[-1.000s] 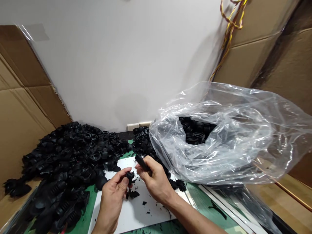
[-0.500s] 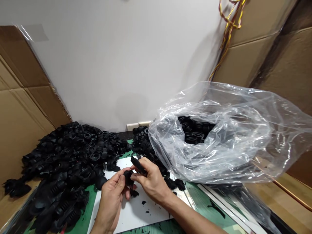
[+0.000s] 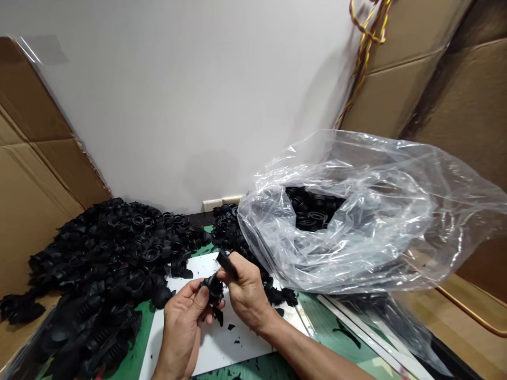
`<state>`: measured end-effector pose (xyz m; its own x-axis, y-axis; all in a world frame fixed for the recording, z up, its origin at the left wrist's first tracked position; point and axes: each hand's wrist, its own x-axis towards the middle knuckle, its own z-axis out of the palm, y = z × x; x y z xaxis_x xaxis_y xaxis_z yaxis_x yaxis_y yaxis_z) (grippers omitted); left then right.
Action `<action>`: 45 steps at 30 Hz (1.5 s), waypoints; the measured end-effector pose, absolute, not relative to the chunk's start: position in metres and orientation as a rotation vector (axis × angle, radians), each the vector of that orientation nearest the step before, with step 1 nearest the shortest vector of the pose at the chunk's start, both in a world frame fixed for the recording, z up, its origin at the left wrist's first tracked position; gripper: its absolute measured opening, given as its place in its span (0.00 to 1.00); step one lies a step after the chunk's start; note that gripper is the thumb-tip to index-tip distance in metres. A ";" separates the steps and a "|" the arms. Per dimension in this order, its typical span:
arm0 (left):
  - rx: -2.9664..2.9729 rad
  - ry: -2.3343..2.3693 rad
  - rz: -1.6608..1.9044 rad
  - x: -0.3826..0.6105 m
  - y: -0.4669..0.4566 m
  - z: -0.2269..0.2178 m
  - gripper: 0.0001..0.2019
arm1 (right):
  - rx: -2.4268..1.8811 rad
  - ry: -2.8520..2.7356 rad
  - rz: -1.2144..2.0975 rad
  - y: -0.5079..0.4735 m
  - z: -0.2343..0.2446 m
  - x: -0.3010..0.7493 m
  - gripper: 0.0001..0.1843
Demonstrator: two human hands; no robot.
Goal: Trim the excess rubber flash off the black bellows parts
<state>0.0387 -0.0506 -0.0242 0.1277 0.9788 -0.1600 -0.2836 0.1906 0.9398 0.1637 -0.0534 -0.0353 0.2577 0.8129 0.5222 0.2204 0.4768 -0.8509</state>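
Observation:
My left hand (image 3: 180,322) pinches a small black rubber bellows (image 3: 214,286) between thumb and fingers, above a white board (image 3: 245,345). A ragged black flap hangs below the bellows. Close against its right side is my right hand (image 3: 250,293), fingers curled around a short, dark stick-like tool (image 3: 227,263) that pokes out at the upper left. The tool's working end is hidden. Small black scraps (image 3: 231,327) lie on the board, and another ribbed bellows (image 3: 180,267) rests at its far left corner.
A large heap of black rubber parts (image 3: 106,248) covers the left side. To the right, a clear plastic bag (image 3: 368,253) gapes around ribbed black parts (image 3: 317,208). Cardboard (image 3: 35,158) walls flank the green work surface (image 3: 336,322). Twisted wires (image 3: 362,58) hang at upper right.
The bellows has turned so that its round end shows more. My right hand's fingers have drawn slightly up and away from it, still around the dark tool. The whole view has shifted a little.

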 end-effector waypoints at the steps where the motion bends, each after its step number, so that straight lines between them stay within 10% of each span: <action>1: 0.887 1.005 1.166 0.040 -0.052 -0.025 0.19 | -1.038 -1.241 0.552 -0.053 -0.034 0.162 0.11; 11: 0.654 1.098 1.669 0.020 -0.034 -0.014 0.07 | -1.195 -0.904 0.640 -0.046 -0.037 0.177 0.11; 37: 0.738 0.918 1.320 0.025 -0.043 -0.024 0.17 | -1.181 -1.533 0.697 -0.059 -0.036 0.160 0.03; 45: 0.577 0.958 1.268 0.026 -0.039 -0.028 0.13 | -0.902 -2.056 0.386 -0.080 -0.046 0.145 0.15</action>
